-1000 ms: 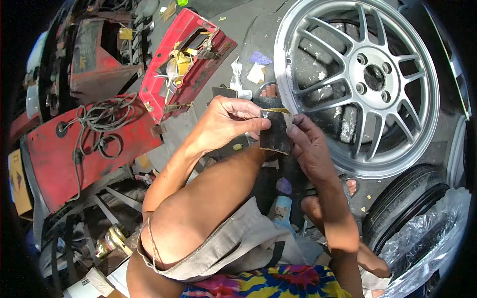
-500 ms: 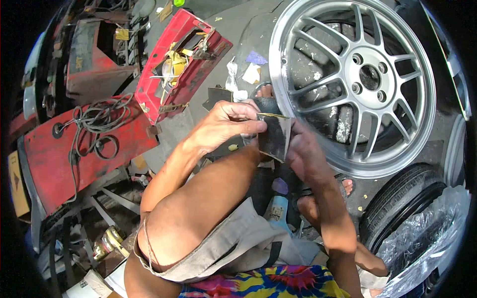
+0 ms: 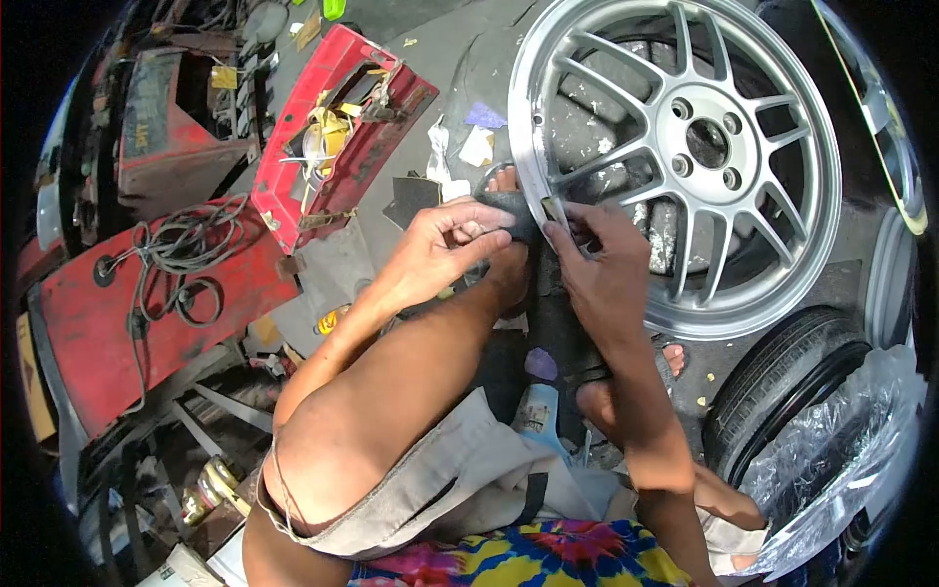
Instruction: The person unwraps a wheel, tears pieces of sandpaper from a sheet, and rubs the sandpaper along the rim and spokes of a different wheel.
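My right hand (image 3: 604, 259) pinches a small piece of sandpaper (image 3: 549, 208) between thumb and fingers. It appears nearly edge-on, beside the near left lip of a silver alloy wheel (image 3: 719, 88). Across from it, my left hand (image 3: 455, 245) has loosely curled fingers with the thumb a little apart, and nothing shows between them. This hand is above my bent leg, near a sandalled foot (image 3: 502, 180). The multi-spoke wheel has no tyre on it, and dark blocks with white flecks show through its spokes.
A red toolbox (image 3: 323, 147) with tape and scraps stands at upper left. Coiled cable (image 3: 196, 235) lies on a red panel (image 3: 88, 333). A tyre (image 3: 782, 382) and clear plastic (image 3: 831, 460) are at lower right. Between my legs are a blue bottle (image 3: 538, 411) and a purple scrap (image 3: 540, 364).
My left hand has let go of the sandpaper, which both hands held before. The sandpaper, earlier facing me, is now turned edge-on in my right hand. The view has shifted slightly.
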### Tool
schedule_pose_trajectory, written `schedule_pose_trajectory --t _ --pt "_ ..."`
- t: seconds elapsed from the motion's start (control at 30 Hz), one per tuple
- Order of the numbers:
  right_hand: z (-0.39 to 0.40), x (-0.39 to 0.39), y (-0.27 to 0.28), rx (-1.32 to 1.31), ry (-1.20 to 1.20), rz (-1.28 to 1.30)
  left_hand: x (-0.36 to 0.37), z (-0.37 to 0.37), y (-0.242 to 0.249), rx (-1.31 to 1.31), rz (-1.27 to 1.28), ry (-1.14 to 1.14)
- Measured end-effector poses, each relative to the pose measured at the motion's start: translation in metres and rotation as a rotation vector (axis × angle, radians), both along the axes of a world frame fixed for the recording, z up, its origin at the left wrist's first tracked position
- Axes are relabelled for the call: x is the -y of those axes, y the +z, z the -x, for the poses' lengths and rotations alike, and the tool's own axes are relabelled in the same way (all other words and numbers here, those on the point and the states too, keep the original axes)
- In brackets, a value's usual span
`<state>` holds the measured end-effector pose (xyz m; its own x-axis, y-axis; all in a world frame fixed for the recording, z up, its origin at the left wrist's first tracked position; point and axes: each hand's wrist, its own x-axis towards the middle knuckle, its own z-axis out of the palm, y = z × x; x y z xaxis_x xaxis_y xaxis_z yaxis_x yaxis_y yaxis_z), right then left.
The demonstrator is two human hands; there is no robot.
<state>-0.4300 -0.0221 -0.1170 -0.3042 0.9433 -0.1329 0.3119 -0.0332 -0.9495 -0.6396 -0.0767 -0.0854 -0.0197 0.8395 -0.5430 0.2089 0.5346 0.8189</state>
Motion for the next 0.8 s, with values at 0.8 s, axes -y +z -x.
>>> schedule_pose_trajectory --t 0.8 --pt "0.055 -0.021 -0.018 0.25 0.047 -0.512 0.031 0.022 -0.061 0.018 -0.179 0.025"
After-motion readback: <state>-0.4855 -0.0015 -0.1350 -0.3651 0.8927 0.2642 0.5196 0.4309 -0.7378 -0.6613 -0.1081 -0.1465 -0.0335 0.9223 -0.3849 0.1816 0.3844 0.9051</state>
